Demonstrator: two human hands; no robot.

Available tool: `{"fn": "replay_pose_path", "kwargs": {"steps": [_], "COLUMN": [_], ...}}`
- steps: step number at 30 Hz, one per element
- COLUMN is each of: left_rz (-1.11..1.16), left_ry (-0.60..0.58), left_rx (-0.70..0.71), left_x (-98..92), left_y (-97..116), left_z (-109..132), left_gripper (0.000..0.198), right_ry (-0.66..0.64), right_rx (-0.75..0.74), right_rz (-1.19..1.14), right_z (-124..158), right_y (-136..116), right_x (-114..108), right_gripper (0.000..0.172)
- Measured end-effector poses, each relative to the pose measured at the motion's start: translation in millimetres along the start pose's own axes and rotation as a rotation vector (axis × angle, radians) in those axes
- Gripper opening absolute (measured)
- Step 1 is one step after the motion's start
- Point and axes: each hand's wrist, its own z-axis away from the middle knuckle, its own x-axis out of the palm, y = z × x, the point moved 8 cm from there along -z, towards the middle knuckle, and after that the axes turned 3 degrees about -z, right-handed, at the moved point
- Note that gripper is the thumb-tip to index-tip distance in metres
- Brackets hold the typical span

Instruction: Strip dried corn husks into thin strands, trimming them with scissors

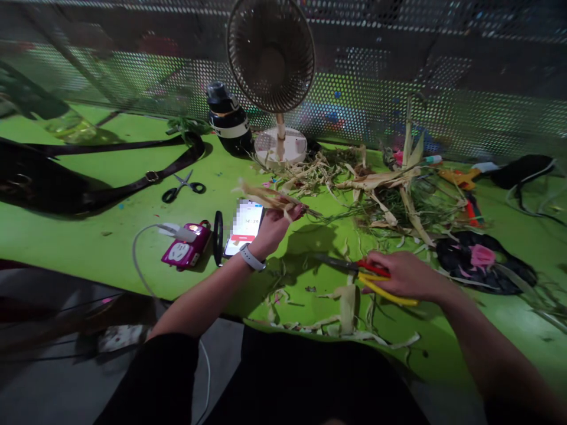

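Note:
A dried corn husk bundle [259,193] is pinched in my left hand [280,225], raised above the green table [110,248]; its frayed tip points left and thin stalk ends stick out to the right. My right hand [403,274] grips scissors [372,282] with red and yellow handles. Their dark blades point left, below and to the right of the husk, apart from it. Under the scissors lie husk scraps [348,307] and thin peelings. Beyond my hands spreads a pile of dry husks [385,180] mixed with green stems.
A lit phone [243,230] lies by my left wrist, next to a purple power bank [188,248] with a cable. Behind stand a fan [280,147] and black bottle [228,121]. Small scissors [182,186], a black bag [39,183] and an orange glue gun [458,177] lie around.

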Motion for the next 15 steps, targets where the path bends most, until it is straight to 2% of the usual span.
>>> {"fn": "replay_pose_path", "kwargs": {"steps": [4, 7, 9, 11, 13, 15], "left_rz": [0.08, 0.156, 0.147, 0.117, 0.096, 0.08], "left_ry": [-0.127, -0.238, -0.286, -0.341, -0.421, -0.484], "left_rx": [-0.078, -0.156, -0.147, -0.119, -0.118, -0.14], "left_x": [7.4, 15.0, 19.2, 25.1, 33.2, 39.4], "left_y": [-11.6, -17.2, -14.9, -10.9, -9.3, -10.2], "left_z": [2.6, 7.8, 11.1, 14.9, 20.3, 25.4], "left_gripper": [0.032, 0.036, 0.04, 0.038, 0.03, 0.026], "right_ry": [0.059, 0.037, 0.076, 0.174, 0.281, 0.33], "right_rx": [0.182, 0.151, 0.098, 0.078, 0.056, 0.032], "right_rz": [0.194, 0.117, 0.045, 0.018, -0.025, -0.191], "right_z": [10.8, 19.2, 21.7, 18.9, 8.3, -11.3], "right_y": [44.5, 56.8, 49.4, 33.6, 11.7, -8.8], "right_x": [-17.8, -22.1, -30.2, -43.6, -56.1, -60.9], "right_gripper": [0.041, 0.043, 0.043, 0.043, 0.041, 0.039]}}
